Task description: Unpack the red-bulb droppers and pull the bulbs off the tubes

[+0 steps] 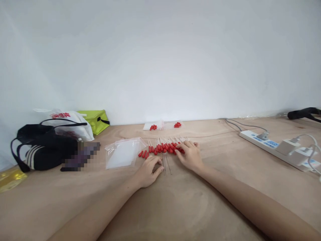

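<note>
A row of glass droppers with red rubber bulbs (pixel 164 147) lies in the middle of the table, thin tubes mostly pointing toward the wall. My right hand (pixel 189 154) is at the row's right end, thumb and fingers closed round a red-bulbed dropper; its tip is partly hidden by the fingers. Just in front of the row rests my left hand (pixel 149 170), fingers curled and thumb apart, with nothing visible between them. Beside its thumb, a few clear tubes (pixel 165 164) point toward me. Clear zip bags (pixel 122 153) lie left of the row.
Two small bags with red-bulbed droppers (pixel 152 127) lie near the wall. To the left are a black bag (pixel 45 150), a white plastic bag (pixel 75 124), a lime-green case (pixel 96 122) and a blurred dark item (pixel 81 157). A power strip (pixel 276 147) with plugs and cables occupies the right.
</note>
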Action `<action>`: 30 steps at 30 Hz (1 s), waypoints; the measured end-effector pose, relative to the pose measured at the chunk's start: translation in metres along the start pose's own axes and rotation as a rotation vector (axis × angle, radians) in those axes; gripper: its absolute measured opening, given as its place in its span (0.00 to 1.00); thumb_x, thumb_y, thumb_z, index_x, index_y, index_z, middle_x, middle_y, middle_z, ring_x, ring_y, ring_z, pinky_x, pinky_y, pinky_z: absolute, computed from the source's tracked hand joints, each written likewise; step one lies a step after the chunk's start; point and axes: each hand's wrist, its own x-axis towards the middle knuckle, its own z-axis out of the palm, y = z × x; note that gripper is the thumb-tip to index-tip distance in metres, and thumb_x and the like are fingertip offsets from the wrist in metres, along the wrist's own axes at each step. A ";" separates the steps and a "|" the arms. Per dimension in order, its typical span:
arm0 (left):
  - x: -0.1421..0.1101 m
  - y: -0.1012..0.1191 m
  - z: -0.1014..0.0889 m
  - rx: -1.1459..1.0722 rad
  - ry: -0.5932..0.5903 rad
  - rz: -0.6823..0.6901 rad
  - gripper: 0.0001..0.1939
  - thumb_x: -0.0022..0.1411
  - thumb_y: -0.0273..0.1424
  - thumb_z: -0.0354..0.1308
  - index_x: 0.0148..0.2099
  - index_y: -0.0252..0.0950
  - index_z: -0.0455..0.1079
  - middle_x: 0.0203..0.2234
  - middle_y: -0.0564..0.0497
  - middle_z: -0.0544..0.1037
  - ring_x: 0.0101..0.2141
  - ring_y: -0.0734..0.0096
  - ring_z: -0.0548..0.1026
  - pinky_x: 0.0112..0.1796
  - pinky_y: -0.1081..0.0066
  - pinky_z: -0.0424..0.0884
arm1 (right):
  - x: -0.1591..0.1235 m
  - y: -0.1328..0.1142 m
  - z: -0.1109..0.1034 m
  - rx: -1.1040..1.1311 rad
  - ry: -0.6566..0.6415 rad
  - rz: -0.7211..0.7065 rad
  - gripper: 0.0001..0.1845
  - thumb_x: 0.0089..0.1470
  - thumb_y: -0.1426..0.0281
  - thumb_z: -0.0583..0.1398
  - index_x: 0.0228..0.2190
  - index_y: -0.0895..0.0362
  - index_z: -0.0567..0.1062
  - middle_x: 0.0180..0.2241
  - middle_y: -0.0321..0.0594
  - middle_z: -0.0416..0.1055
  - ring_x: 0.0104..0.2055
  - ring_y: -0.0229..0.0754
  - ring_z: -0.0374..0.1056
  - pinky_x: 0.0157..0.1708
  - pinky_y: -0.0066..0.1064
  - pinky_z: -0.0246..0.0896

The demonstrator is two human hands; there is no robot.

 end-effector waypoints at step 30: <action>-0.003 -0.010 0.003 -0.120 0.112 -0.124 0.15 0.57 0.32 0.50 0.46 0.37 0.54 0.39 0.48 0.67 0.34 0.70 0.69 0.35 0.67 0.68 | -0.022 0.010 -0.020 0.235 0.013 -0.058 0.08 0.55 0.71 0.49 0.29 0.56 0.68 0.29 0.37 0.71 0.33 0.38 0.63 0.37 0.34 0.44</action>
